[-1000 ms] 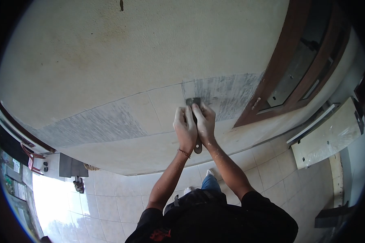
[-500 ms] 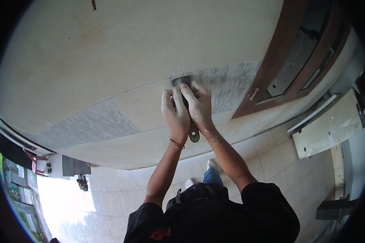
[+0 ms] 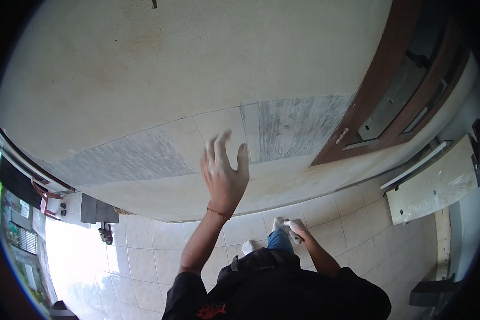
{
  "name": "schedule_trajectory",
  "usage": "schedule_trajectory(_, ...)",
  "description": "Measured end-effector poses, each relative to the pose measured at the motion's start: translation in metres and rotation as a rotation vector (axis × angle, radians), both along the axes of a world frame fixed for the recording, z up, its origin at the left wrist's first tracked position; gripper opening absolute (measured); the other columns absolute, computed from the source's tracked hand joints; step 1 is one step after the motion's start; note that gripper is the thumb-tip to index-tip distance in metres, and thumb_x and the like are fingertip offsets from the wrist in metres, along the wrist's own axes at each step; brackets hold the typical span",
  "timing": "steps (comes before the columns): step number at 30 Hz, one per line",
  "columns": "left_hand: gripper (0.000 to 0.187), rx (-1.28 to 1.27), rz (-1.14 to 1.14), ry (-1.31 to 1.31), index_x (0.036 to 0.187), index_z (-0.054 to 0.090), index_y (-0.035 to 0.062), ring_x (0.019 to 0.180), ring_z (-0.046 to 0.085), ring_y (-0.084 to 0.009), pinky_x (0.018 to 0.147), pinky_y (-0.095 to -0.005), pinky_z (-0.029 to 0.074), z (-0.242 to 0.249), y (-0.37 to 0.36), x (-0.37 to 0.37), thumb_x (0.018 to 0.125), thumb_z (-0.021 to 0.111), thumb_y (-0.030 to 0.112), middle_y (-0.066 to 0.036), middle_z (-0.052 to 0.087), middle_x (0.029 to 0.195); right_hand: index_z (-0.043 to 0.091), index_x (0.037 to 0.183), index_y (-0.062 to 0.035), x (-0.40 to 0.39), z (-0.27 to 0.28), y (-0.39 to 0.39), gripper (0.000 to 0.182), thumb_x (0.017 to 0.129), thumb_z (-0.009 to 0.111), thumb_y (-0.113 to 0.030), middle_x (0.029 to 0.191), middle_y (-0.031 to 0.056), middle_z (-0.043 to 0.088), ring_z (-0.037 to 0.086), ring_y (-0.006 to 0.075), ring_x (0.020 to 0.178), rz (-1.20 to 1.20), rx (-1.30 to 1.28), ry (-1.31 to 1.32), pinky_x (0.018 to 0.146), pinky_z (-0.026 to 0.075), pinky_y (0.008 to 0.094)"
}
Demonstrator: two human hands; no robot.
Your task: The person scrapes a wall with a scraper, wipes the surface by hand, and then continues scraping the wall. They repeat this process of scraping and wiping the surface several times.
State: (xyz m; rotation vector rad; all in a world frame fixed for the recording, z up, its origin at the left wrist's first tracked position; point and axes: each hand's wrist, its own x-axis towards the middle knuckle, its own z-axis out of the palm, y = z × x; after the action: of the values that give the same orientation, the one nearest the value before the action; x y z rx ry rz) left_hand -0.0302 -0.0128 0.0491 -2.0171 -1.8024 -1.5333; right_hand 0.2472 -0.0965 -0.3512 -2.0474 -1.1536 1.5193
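My left hand (image 3: 223, 173) is raised in front of the wall (image 3: 160, 90), its dusty fingers spread and nothing in them. Behind it lies a plain tile of the wall's band, between two grey scratched patches. My right hand (image 3: 297, 228) hangs low beside my leg, over the floor. Its fingers are closed around the scraper (image 3: 295, 239), of which only small parts show past the hand.
A brown-framed glass door or window (image 3: 357, 106) borders the right scratched patch (image 3: 298, 128). Another scratched patch (image 3: 128, 160) lies left. A plastic-covered panel (image 3: 432, 184) leans at right. Sandals (image 3: 105, 233) and a grey mat (image 3: 98, 208) are on the tiled floor (image 3: 144, 256).
Both hands were together on the scraper against the wall. My right hand has dropped down to my side with it; my left hand has let go and opened.
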Motion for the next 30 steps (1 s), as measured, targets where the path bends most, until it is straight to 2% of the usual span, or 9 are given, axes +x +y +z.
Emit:
schedule_trajectory(1,0.057,0.303,0.099,0.156,0.134,0.047,-0.0001,0.129,0.046,-0.033,0.102,-0.0488,0.036,0.01,0.006,0.003,0.091,0.062,0.034,-0.023,0.045,0.141,0.068,0.085,0.0012,0.008,-0.003,-0.004,0.034,0.083,0.065,-0.032,0.067,0.0114,0.064,0.06,0.0188,0.053,-0.016,-0.074,-0.009,0.051,0.047,0.0357)
schedule_trajectory(4,0.074,0.362,0.071,0.39,0.145,0.033,-0.0003,0.143,0.023,-0.0368,0.114,-0.0568,0.014,-0.027,0.062,0.027,0.09,0.061,0.041,-0.02,0.028,0.153,0.065,0.085,-0.0015,0.004,0.045,-0.012,0.033,0.085,0.064,-0.034,0.061,0.0095,0.057,0.055,0.0185,0.044,-0.203,-0.163,0.139,0.043,0.045,0.0344)
schedule_trajectory(5,0.08,0.526,0.148,0.681,0.144,0.035,-0.0008,0.142,0.026,-0.0352,0.116,-0.0571,0.011,-0.075,0.102,0.023,0.088,0.062,0.049,-0.02,0.03,0.152,0.064,0.085,-0.0022,0.003,0.044,-0.014,0.032,0.085,0.064,-0.034,0.06,0.0092,0.057,0.055,0.0188,0.044,-0.23,-0.17,0.15,0.042,0.045,0.0343)
schedule_trajectory(11,0.081,0.248,0.004,0.61,0.14,0.039,-0.0068,0.139,0.029,-0.0404,0.114,-0.059,0.011,-0.186,0.079,0.034,0.087,0.062,0.05,-0.025,0.034,0.147,0.061,0.083,-0.0041,0.005,0.036,-0.028,0.031,0.087,0.064,-0.035,0.064,0.0068,0.057,0.055,0.0172,0.046,-0.324,-0.096,0.258,0.04,0.049,0.0321)
schedule_trajectory(17,0.089,0.269,0.102,0.496,0.14,0.032,-0.0151,0.144,0.013,-0.0473,0.115,-0.0609,0.002,-0.092,0.071,0.06,0.087,0.061,0.051,-0.035,0.023,0.149,0.054,0.07,-0.0108,0.012,0.029,-0.055,0.038,0.09,0.058,-0.043,0.048,0.0049,0.05,0.045,0.0168,0.034,-0.405,-0.284,0.434,0.033,0.033,0.032)
schedule_trajectory(20,0.091,0.33,0.167,0.449,0.142,0.03,-0.0139,0.146,0.009,-0.0439,0.115,-0.0612,-0.001,-0.03,0.079,0.06,0.087,0.06,0.052,-0.033,0.019,0.152,0.054,0.072,-0.0084,0.018,0.014,-0.05,0.038,0.09,0.058,-0.042,0.048,0.0061,0.049,0.045,0.0183,0.033,-0.429,-0.281,0.422,0.035,0.038,0.0325)
schedule_trajectory(23,0.089,0.333,0.158,0.476,0.143,0.03,-0.0122,0.146,0.012,-0.0412,0.115,-0.0612,0.001,-0.06,0.081,0.062,0.088,0.06,0.052,-0.031,0.023,0.152,0.054,0.074,-0.0071,0.018,0.009,-0.048,0.035,0.089,0.06,-0.039,0.049,0.0063,0.05,0.047,0.0189,0.036,-0.457,-0.259,0.469,0.039,0.044,0.0336)
schedule_trajectory(27,0.082,-0.091,-0.046,0.452,0.143,0.037,-0.0058,0.145,0.023,-0.0331,0.116,-0.0585,0.009,-0.168,0.019,0.064,0.085,0.061,0.047,-0.022,0.032,0.151,0.053,0.08,-0.0069,0.023,-0.012,-0.041,0.027,0.088,0.06,-0.032,0.054,0.0052,0.051,0.052,0.0188,0.044,-0.515,-0.209,0.787,0.048,0.052,0.0364)
schedule_trajectory(30,0.084,-0.794,-0.34,0.262,0.143,0.031,-0.008,0.139,0.031,-0.0422,0.107,-0.0689,0.019,-0.265,-0.048,0.052,0.091,0.051,0.054,-0.034,0.032,0.146,0.051,0.089,-0.01,0.016,0.019,-0.045,0.015,0.09,0.057,-0.024,0.067,0.0035,0.052,0.053,0.017,0.049,-0.513,-0.129,0.802,0.051,0.054,0.0387)
